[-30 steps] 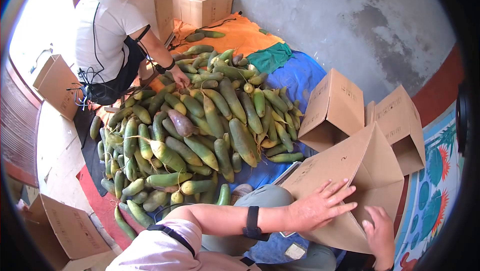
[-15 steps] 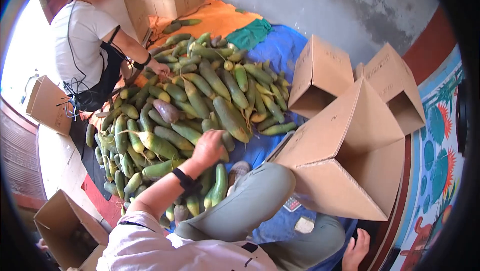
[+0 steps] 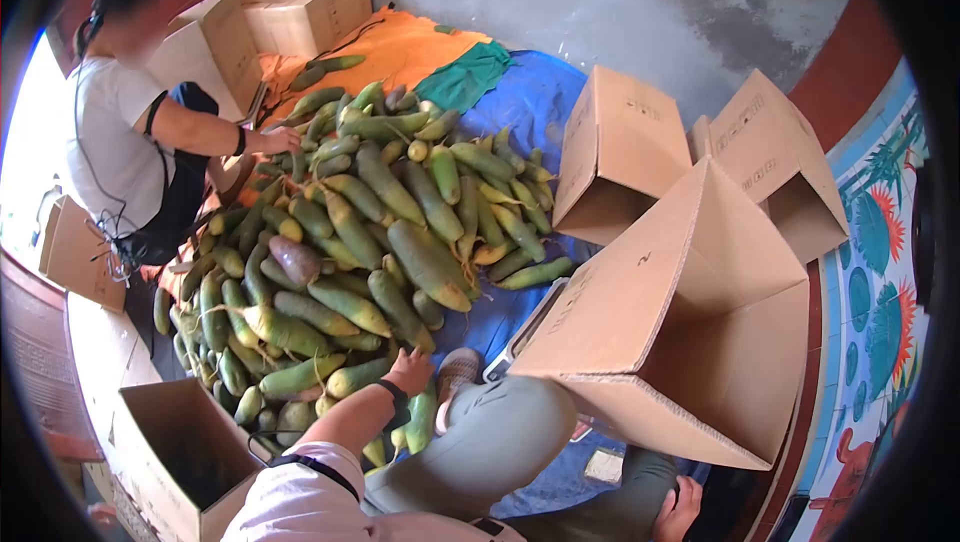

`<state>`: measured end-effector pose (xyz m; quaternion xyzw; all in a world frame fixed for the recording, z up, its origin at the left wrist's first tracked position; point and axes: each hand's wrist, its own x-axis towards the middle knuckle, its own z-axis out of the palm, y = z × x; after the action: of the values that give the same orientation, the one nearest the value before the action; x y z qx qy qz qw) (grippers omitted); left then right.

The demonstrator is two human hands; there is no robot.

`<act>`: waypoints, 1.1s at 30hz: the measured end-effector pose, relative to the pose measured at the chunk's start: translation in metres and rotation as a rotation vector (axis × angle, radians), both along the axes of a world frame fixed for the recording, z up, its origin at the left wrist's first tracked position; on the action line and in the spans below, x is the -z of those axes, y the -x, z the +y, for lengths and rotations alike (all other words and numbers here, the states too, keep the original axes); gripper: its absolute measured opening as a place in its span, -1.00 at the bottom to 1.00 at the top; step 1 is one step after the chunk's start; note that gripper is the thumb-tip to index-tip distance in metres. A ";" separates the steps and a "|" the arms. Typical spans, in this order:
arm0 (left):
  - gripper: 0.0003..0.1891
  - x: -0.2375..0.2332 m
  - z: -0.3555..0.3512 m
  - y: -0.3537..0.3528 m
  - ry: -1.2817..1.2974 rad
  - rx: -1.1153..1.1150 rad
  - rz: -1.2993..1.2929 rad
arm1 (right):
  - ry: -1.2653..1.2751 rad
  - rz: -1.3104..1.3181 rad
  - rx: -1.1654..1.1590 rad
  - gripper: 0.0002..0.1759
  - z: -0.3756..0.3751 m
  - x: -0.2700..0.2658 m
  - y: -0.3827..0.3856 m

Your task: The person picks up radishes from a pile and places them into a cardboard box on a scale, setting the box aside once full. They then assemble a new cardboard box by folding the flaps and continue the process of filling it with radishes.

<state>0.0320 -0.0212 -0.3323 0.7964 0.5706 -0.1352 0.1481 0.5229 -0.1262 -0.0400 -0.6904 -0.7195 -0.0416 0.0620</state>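
My left hand (image 3: 408,372), with a dark band at the wrist, is at the near side of a big heap of green radishes (image 3: 290,327). Its fingers are curled at the lower end of one long green radish (image 3: 398,310), which still lies on the heap. More radishes lie beside and below the wrist. At the bottom right, my right hand (image 3: 680,510) rests by my bent leg, fingers somewhat apart, with nothing seen in it. A purplish radish (image 3: 295,260) stands out in the heap.
A large open carton (image 3: 640,292) lies tilted at my right, with more cartons (image 3: 640,132) behind it. Another open carton (image 3: 185,442) is at lower left. A co-worker (image 3: 120,152) crouches across the heap, one hand on the radishes. A blue tarp (image 3: 545,92) lies underneath.
My left hand has drawn back toward me along the heap. My right hand has come nearer my leg. The co-worker's hand has shifted left, and the view has turned slightly.
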 end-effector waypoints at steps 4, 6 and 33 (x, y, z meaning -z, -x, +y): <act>-0.67 0.009 0.014 -0.017 0.242 -0.024 0.132 | -0.018 0.013 -0.007 -0.72 0.000 0.004 -0.002; -0.68 0.035 0.017 -0.022 0.225 -0.061 0.194 | -0.012 0.013 -0.006 -0.72 0.000 0.002 -0.003; -0.33 -0.269 -0.054 0.120 -0.034 -0.943 -0.176 | -0.321 0.369 0.001 -0.86 -0.004 0.028 0.000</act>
<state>-0.0877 -0.0753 -0.0637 0.4615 0.8571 0.0240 0.2278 0.5230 -0.1302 -0.0682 -0.6680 -0.6800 -0.0287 0.3011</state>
